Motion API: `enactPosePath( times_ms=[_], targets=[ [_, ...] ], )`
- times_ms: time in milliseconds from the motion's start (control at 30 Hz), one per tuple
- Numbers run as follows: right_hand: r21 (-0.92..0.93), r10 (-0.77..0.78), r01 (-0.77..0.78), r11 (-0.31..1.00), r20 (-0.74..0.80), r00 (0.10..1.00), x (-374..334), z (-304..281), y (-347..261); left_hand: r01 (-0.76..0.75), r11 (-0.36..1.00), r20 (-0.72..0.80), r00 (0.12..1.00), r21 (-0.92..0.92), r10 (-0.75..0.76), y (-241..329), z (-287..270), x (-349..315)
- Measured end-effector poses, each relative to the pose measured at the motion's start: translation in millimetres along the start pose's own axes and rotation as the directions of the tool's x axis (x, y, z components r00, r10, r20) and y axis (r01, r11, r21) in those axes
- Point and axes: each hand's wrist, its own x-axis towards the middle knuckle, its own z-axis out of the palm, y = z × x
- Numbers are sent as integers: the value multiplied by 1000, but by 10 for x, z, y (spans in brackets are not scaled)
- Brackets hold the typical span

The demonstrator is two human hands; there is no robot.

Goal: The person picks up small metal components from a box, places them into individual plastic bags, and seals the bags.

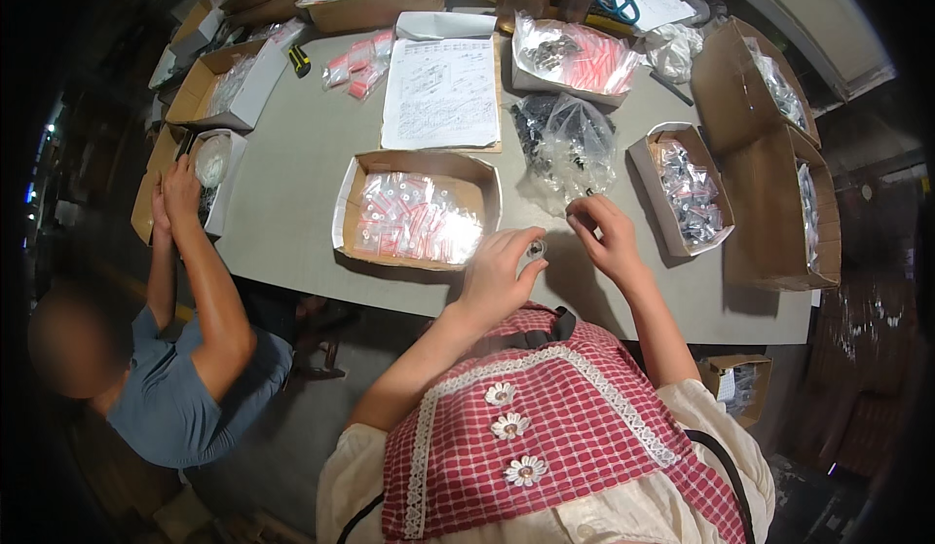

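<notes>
Near the table's front edge, my left hand (499,273) is closed on a small round piece (536,249), clear or metallic with a dark centre. To its right, my right hand (606,236) has its fingers drawn together at the mouth of a clear plastic bag (577,145) of small black parts. A tiny dark bit shows by those fingertips; whether they grip it or the bag's edge is hidden. Left of my hands sits a shallow carton (348,237) of small zip bags with red strips, holding little white parts.
A white box (658,188) of bagged metallic parts stands right, beside tall cartons (769,218). Behind are a printed sheet (440,91), a box of red-striped bags (521,78), blue-handled scissors (617,3) and a yellow utility knife (299,60). A co-worker (200,369) reaches into boxes at left.
</notes>
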Motion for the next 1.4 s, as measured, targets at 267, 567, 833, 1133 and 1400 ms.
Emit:
enactPosePath(
  times_ms=[267, 567, 833, 1133, 1400],
  targets=[
    [161, -149, 124, 979, 149, 978, -146, -68, -501, -16, 999, 9, 1000, 33, 16, 46, -15, 1],
    [713, 169, -346, 610, 310, 936, -71, -188, -394, 3, 999, 3, 1000, -32, -3, 205, -161, 60],
    [369, 223, -296, 881, 227, 948, -14, -340, -572, 298, 885, 51, 953, -359, -300, 202, -242, 95],
    [643, 226, -542, 541, 510, 830, -4, -245, -730, 569, 544, 316, 812, -617, -490, 227, -286, 109],
    [556, 189, -601, 574, 625, 758, -15, -67, -504, 546, 598, 286, 831, -587, -478, 234, -225, 88]
  ],
)
